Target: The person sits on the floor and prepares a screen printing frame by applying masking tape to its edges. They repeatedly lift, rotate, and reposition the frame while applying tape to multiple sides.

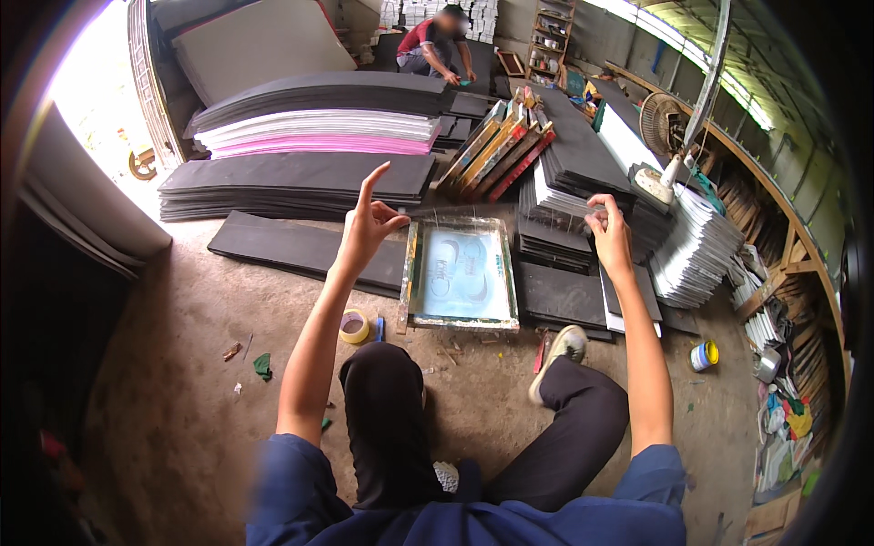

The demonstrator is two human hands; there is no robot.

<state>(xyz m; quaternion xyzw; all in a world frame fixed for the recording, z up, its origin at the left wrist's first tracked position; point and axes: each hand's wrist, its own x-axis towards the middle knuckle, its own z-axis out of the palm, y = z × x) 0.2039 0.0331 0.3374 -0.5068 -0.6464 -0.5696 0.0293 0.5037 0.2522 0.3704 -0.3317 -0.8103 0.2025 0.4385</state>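
Both my hands are raised in front of me, one on each side of a screen-printing frame (411, 273). Pale blue mesh (464, 273) with dark printed shapes fills its stained rim. My left hand (366, 227) is up at the frame's left side, index finger stretched upward and thumb held away from it; nothing shows in it. On the other side, my right hand (612, 232) hovers over stacked sheets, its index finger and thumb curved with a gap between them. I see nothing in that hand either.
Stacks of black sheets (300, 177) and white and pink sheets (319, 132) lie beyond. Several used frames (501, 150) lean behind. Tape (354, 326), a blue tool (380, 328) and a yellow-blue can (704, 356) are on the floor. A fan (663, 123) stands right; another person (428, 45) crouches far back.
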